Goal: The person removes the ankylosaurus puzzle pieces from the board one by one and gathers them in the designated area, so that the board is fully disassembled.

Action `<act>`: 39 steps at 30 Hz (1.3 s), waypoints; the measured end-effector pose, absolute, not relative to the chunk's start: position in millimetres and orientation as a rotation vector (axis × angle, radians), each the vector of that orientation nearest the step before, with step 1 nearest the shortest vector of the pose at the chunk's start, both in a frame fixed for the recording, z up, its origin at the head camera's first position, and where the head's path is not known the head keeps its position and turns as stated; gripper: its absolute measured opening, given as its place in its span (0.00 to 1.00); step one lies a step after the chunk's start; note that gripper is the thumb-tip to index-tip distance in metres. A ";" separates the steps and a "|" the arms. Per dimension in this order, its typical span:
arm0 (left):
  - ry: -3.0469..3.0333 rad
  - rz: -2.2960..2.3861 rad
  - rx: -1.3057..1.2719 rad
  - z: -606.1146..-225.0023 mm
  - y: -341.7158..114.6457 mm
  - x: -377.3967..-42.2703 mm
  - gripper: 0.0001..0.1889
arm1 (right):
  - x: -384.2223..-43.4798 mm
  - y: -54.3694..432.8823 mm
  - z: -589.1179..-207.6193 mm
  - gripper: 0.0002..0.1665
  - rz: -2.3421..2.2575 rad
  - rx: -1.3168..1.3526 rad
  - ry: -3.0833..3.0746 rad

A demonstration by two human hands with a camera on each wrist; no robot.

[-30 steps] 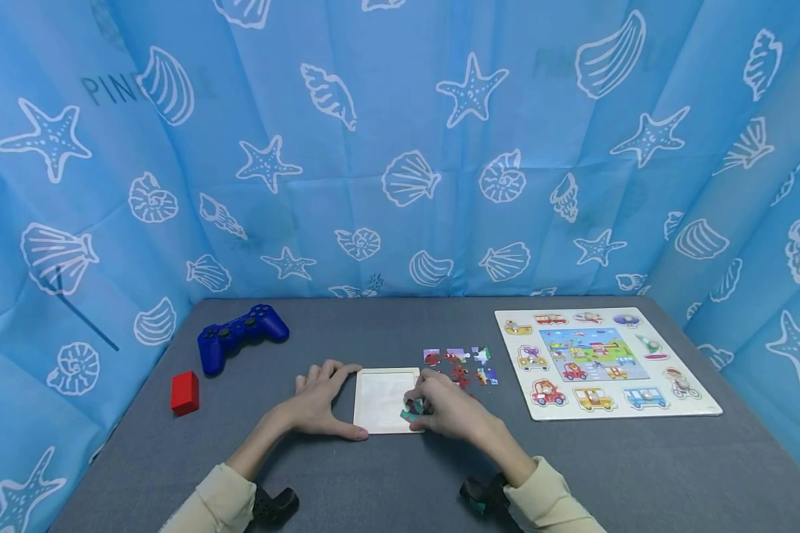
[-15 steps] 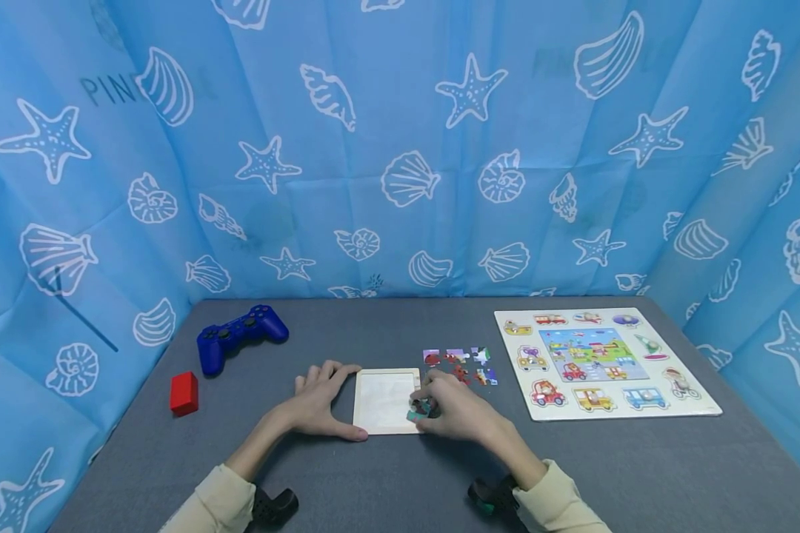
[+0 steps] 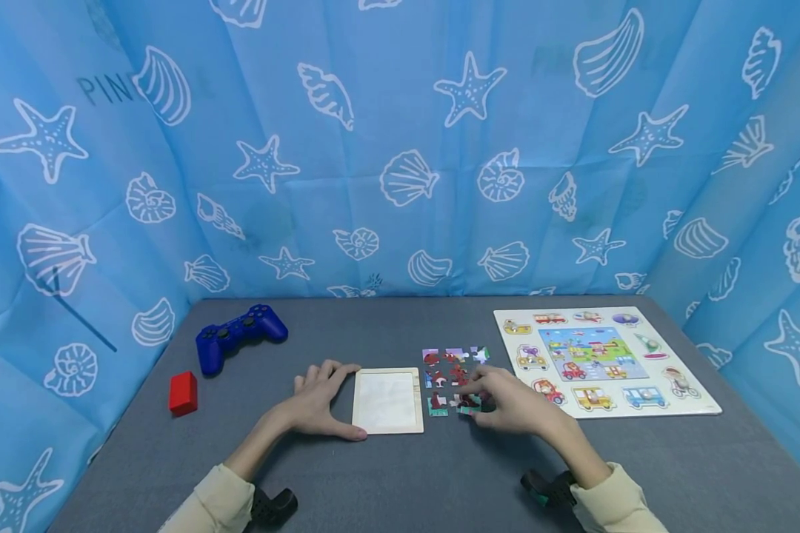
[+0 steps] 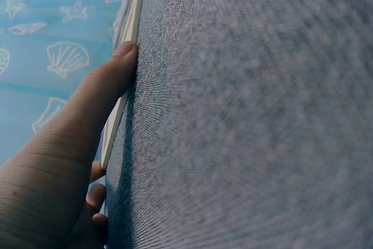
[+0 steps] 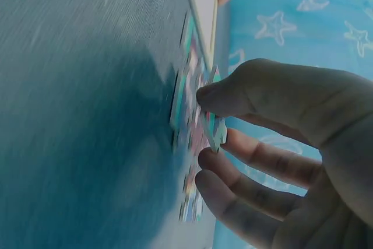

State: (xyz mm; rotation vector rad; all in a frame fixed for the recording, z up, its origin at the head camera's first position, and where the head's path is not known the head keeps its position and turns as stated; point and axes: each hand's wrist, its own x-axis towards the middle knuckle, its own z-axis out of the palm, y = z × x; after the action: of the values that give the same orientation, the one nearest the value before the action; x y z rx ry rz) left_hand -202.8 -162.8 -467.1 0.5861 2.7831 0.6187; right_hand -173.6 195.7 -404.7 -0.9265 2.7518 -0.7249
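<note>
In the head view my left hand (image 3: pixel 318 398) spans the left side of a shallow wooden puzzle tray (image 3: pixel 421 400), thumb at its near corner and index finger at its far corner. The left wrist view has the thumb (image 4: pixel 119 68) against the tray's pale edge. Right of the tray, several jigsaw pieces (image 3: pixel 438 403) lie in loose rows, with red figures and green and purple parts. My right hand (image 3: pixel 516 402) is over their near right side. Its thumb and fingertips pinch a jigsaw piece (image 5: pixel 217 131), tilted close over the others.
A white board puzzle (image 3: pixel 516 355) with vehicle pictures lies at the right. At the left are a blue game controller (image 3: pixel 240 337) and a red block (image 3: pixel 183 394). A blue shell-patterned curtain (image 3: pixel 400 148) hangs behind the grey table (image 3: pixel 373 481).
My right hand has moved right from the tray's right edge with a jigsaw piece, uncovering pieces beside the tray. My left hand has stayed on the tray.
</note>
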 end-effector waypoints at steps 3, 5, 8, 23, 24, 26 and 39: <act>2.793 0.629 0.604 -468.3 -164.1 -202.5 0.61 | -174.3 204.8 -406.7 0.23 -0.710 -0.884 2.752; 2.796 0.636 0.603 -469.0 -164.4 -202.6 0.61 | -174.4 209.5 -407.9 0.24 -0.702 -0.849 2.752; 2.795 0.627 0.590 -469.4 -164.0 -202.8 0.60 | -174.0 214.7 -409.5 0.25 -0.674 -0.764 2.762; 2.793 0.625 0.592 -468.3 -164.4 -201.6 0.62 | -174.0 220.8 -413.5 0.24 -0.609 -0.674 2.804; 2.793 0.624 0.586 -468.0 -164.3 -201.5 0.62 | -173.8 220.7 -413.7 0.24 -0.610 -0.673 2.805; 2.793 0.606 0.581 -468.0 -164.1 -201.5 0.62 | -173.7 220.7 -414.3 0.24 -0.614 -0.674 2.806; 2.770 0.613 0.612 -464.5 -164.8 -200.9 0.61 | -170.3 217.1 -411.8 0.22 -0.566 -0.706 2.885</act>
State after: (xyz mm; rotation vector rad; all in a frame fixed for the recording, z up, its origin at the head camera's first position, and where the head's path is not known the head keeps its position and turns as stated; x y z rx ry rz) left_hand -200.9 -164.8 -464.5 0.6116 2.7704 0.6130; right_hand -170.3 217.1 -411.8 -0.7056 2.8850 -0.5656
